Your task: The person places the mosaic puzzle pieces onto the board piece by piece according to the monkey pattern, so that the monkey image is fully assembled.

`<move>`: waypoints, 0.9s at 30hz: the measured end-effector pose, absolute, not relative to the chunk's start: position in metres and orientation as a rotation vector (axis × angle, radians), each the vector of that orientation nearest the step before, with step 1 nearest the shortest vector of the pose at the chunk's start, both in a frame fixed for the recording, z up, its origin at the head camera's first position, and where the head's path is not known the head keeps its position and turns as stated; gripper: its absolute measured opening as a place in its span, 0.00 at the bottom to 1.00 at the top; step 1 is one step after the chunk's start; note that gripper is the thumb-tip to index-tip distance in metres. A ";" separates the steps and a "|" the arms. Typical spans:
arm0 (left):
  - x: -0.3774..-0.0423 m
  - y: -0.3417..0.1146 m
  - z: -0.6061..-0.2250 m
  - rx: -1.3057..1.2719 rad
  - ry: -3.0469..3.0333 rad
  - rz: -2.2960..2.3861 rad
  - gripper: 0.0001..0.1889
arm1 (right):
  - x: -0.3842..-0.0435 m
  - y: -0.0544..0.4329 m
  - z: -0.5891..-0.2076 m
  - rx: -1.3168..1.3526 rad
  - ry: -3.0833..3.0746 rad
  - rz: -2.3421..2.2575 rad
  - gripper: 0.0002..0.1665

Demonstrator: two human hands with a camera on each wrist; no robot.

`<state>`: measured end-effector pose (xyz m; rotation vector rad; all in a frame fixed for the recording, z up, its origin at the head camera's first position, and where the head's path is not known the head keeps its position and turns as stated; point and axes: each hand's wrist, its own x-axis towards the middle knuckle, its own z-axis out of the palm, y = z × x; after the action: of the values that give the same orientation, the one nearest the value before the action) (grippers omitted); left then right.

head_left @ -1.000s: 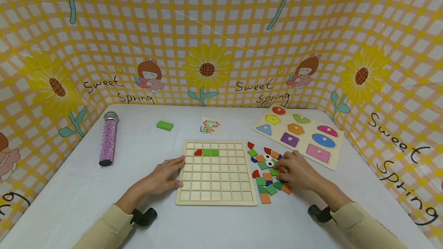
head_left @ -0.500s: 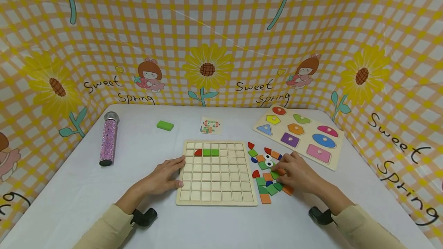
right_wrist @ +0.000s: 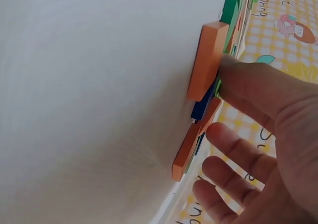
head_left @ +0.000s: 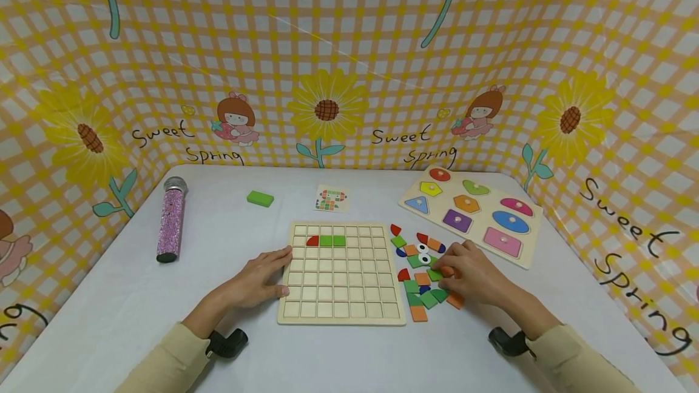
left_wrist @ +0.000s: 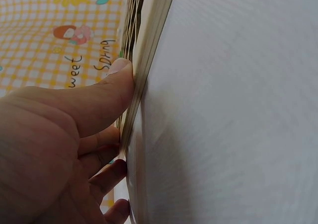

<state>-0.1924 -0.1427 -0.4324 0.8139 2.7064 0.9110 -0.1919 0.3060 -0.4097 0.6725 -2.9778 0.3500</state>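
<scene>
In the head view, my left hand (head_left: 255, 279) rests at the left side of a wooden grid board (head_left: 341, 324). Its thumb and fingers touch the board's edge, as the left wrist view shows too. A red quarter-round tile (head_left: 313, 241) and two green tiles (head_left: 332, 241) lie in the board's second row. Over the loose tiles right of the board is my right hand (head_left: 471, 273), thumb and index finger apart around a light green tile (head_left: 434, 275). Seen from the right wrist, orange tiles (right_wrist: 206, 60) lie by the thumb, and the other fingers are loosely bent.
A pattern card (head_left: 330, 198) and a green block (head_left: 260, 198) lie behind the board. A glittery pink microphone (head_left: 172, 220) is at far left. A shape puzzle board (head_left: 480, 234) lies at back right. Two round eye tiles (head_left: 423, 253) sit among the loose pieces.
My right hand has shifted slightly among the loose tiles, and the light green tile near its fingertips has moved a little toward me. My left hand and the board stay put.
</scene>
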 end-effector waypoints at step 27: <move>-0.193 -0.143 -0.434 0.816 2.707 0.906 0.38 | -0.193 0.304 -0.405 0.687 -2.992 0.344 0.13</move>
<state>-0.1933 -0.1432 -0.4338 0.8158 2.7065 0.9062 -0.1932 0.3043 -0.4047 0.6870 -2.9923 0.3442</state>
